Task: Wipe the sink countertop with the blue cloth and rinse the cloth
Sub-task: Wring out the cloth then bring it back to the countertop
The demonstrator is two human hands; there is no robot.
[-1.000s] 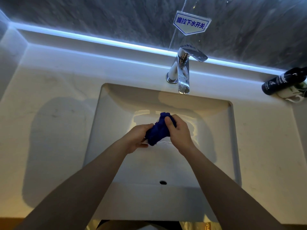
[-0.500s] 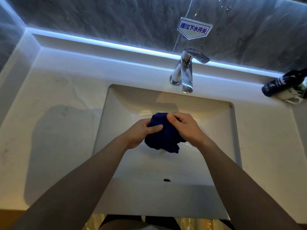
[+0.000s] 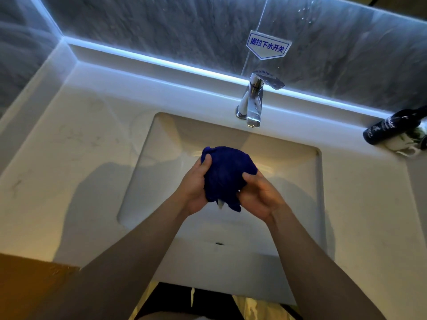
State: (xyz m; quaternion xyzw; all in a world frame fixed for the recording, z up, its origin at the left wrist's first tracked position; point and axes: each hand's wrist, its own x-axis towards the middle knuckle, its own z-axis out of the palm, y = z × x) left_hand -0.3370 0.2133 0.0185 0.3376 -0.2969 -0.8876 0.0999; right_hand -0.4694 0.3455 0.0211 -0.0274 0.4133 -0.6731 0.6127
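The blue cloth [image 3: 227, 174] is bunched into a loose ball above the middle of the white sink basin [image 3: 161, 144]. My left hand [image 3: 196, 183] grips its left side, thumb on top. Gripping its lower right side is my right hand [image 3: 260, 195]. A small white tag hangs from the bottom of the cloth. The chrome faucet [image 3: 253, 105] stands behind the basin, to the right of the cloth, and no water runs from its spout. The pale countertop [image 3: 76, 139] surrounds the basin.
A black bottle [image 3: 385, 128] lies on the countertop at the far right beside a white crumpled item [image 3: 403, 147]. A blue-lettered sign [image 3: 268, 46] is stuck on the dark wall above the faucet. An overflow hole [image 3: 219, 243] sits in the basin's near wall.
The cloth has loosened from a tight twist into a bigger ball. Both hands have shifted their grip on it, and the view has swung to the left.
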